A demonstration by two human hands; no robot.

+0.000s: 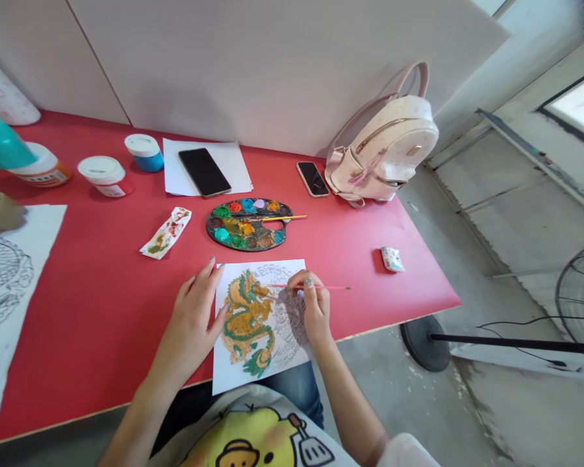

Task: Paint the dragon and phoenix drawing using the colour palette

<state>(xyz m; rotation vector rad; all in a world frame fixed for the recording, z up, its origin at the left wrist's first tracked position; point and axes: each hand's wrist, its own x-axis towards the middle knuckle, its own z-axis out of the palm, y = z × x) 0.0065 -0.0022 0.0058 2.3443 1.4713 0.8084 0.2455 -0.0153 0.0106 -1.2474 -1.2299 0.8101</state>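
My right hand (pixel 315 310) is closed round two thin paintbrushes (pixel 331 287), or one brush and its shadow; I cannot tell which. The pink handle sticks out to the right and the other end reaches over a sheet of paper (pixel 222 376). On that sheet is a dragon drawing (pixel 248 318), its left part painted orange-gold and green, its right part bare black outline. My left hand (pixel 194 318) lies flat on the sheet's left edge, fingers apart. Beyond the sheet sits an oval paint palette (pixel 219 239) with several colours, a yellow paintbrush (pixel 292 218) resting across it.
A paint-stained tissue (pixel 165 235) lies left of the palette. Behind are two phones (pixel 204 172), white sheets (pixel 172 162), paint jars (pixel 146 153) and a pink backpack (pixel 389 149). A small packet (pixel 392 259) sits near the red table's (pixel 102 311) right edge. Another drawing (pixel 4 279) lies far left.
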